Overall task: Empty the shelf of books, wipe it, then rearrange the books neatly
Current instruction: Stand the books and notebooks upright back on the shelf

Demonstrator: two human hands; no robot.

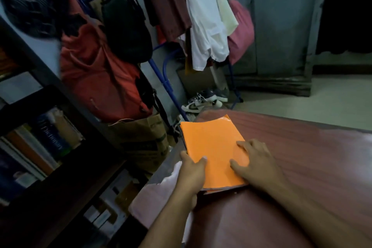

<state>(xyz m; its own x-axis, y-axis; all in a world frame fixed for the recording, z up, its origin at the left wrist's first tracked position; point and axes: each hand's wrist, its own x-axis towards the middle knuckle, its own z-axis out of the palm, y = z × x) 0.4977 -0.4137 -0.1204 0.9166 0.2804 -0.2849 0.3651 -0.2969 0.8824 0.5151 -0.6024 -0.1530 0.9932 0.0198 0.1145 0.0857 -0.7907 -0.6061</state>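
An orange book [213,145] lies flat at the left corner of a reddish-brown wooden table [302,157], its far cover corner curling up. My left hand [191,173] grips its near left edge, thumb on the cover and fingers under it. My right hand [255,163] rests on the cover's right side with fingers spread flat. A dark bookshelf [40,94] stands at the left, with several books [52,139] leaning on a lower shelf, among them a blue dictionary.
A blue clothes rack [161,70] draped with clothes stands behind the table corner. A brown paper bag [145,137] sits on the floor between shelf and table. Shoes [203,100] lie near a grey cabinet [281,26]. Pale floor spreads at the right.
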